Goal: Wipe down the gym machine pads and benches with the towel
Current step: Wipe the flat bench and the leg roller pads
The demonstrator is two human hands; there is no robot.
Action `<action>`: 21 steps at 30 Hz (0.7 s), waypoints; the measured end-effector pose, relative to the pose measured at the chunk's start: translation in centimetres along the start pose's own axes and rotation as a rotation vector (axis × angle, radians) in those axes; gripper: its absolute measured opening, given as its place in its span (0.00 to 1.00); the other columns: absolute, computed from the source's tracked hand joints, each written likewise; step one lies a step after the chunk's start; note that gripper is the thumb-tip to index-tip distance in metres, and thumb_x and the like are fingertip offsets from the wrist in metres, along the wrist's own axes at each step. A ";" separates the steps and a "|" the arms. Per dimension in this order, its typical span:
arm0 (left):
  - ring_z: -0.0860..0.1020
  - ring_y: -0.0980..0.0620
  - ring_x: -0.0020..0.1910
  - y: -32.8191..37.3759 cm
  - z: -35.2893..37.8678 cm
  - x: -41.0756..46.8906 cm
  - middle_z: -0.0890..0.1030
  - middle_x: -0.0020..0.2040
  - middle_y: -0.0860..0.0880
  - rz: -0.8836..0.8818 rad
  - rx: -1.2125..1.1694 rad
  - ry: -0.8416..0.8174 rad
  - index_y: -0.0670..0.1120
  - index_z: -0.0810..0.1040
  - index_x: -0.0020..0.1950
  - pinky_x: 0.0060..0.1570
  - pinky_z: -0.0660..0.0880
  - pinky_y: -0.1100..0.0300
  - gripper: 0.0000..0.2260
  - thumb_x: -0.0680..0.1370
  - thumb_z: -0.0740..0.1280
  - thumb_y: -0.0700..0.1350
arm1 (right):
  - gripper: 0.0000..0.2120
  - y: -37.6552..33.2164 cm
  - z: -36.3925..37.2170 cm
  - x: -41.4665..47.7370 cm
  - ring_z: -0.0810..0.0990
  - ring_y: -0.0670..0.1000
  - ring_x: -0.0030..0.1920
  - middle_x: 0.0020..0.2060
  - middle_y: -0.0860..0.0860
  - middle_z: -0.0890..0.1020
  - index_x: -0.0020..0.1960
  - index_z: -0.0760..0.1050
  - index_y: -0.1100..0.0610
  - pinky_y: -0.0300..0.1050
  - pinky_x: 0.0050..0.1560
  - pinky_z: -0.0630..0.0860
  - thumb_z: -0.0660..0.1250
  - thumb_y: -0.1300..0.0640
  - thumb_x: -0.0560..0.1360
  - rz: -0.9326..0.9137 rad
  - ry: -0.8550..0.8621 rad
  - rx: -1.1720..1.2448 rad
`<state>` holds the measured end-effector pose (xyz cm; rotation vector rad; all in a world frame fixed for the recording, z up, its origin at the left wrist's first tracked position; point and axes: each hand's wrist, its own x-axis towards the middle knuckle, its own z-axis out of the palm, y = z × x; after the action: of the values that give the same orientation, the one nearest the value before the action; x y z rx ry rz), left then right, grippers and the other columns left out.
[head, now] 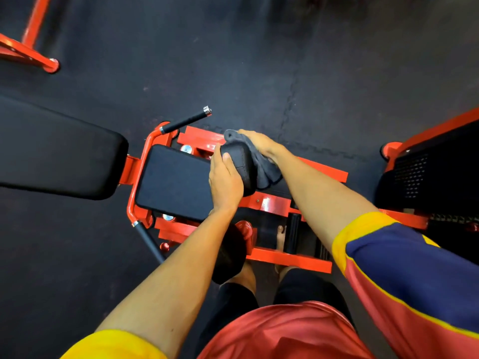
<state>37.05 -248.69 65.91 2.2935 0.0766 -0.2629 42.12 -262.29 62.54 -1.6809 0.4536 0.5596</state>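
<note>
The towel (263, 168), grey, is draping over the roller pad (239, 163) at mid-frame. Just right of the seat pad (173, 182), the left hand (225, 182) is curling fingers and thumb round the roller's near end, probably steadying it against turning, while the right hand (259, 143) is pressing the cloth on with fingers laid flat.

A gym floor: orange-painted steel machine frames (261, 203) carrying black padded seats (173, 182) and a long black bench pad (59, 149) stand on dark interlocking rubber floor tiles (285, 73), with a perforated weight-stack guard (412, 174) at right.
</note>
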 end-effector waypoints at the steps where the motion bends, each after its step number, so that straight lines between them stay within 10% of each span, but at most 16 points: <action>1: 0.68 0.46 0.75 0.1 -0.1 0.1 0.70 0.77 0.44 0.007 0.005 -0.007 0.44 0.64 0.80 0.69 0.62 0.61 0.21 0.88 0.51 0.47 | 0.12 0.8 0.3 -0.1 0.77 0.43 0.44 0.46 0.44 0.80 0.55 0.78 0.53 0.34 0.45 0.73 0.61 0.46 0.84 0.035 0.030 0.130; 7: 0.69 0.46 0.74 0.0 0.0 0.3 0.72 0.76 0.43 0.046 -0.012 0.003 0.43 0.66 0.79 0.63 0.58 0.72 0.20 0.88 0.52 0.45 | 0.17 3.8 3.0 -0.6 0.79 0.48 0.64 0.62 0.46 0.82 0.59 0.80 0.45 0.52 0.73 0.69 0.65 0.36 0.77 0.093 0.355 0.485; 11: 0.69 0.50 0.73 -0.2 0.1 0.4 0.72 0.75 0.45 0.037 -0.036 -0.002 0.45 0.67 0.79 0.63 0.60 0.72 0.20 0.87 0.51 0.46 | 0.17 3.4 5.0 -4.4 0.76 0.42 0.65 0.66 0.43 0.78 0.64 0.75 0.42 0.36 0.67 0.71 0.68 0.38 0.78 -0.069 0.505 0.524; 16: 0.68 0.50 0.74 -0.3 0.2 0.1 0.71 0.76 0.46 0.014 -0.061 0.019 0.45 0.66 0.79 0.65 0.59 0.71 0.20 0.88 0.51 0.47 | 0.42 6.5 5.5 -3.3 0.75 0.48 0.70 0.69 0.44 0.77 0.75 0.70 0.42 0.54 0.74 0.69 0.62 0.20 0.68 0.093 0.414 0.611; 21: 0.66 0.48 0.77 0.2 0.8 -1.6 0.68 0.78 0.44 -0.083 -0.139 0.089 0.43 0.63 0.80 0.64 0.56 0.74 0.21 0.88 0.51 0.47 | 0.39 5.9 5.5 -4.7 0.77 0.49 0.69 0.67 0.43 0.80 0.72 0.72 0.39 0.56 0.73 0.71 0.64 0.21 0.67 0.145 0.420 0.545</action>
<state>35.41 -249.39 65.91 2.1660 0.2291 -0.1924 34.27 -257.98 59.94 -1.2352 0.9463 0.1517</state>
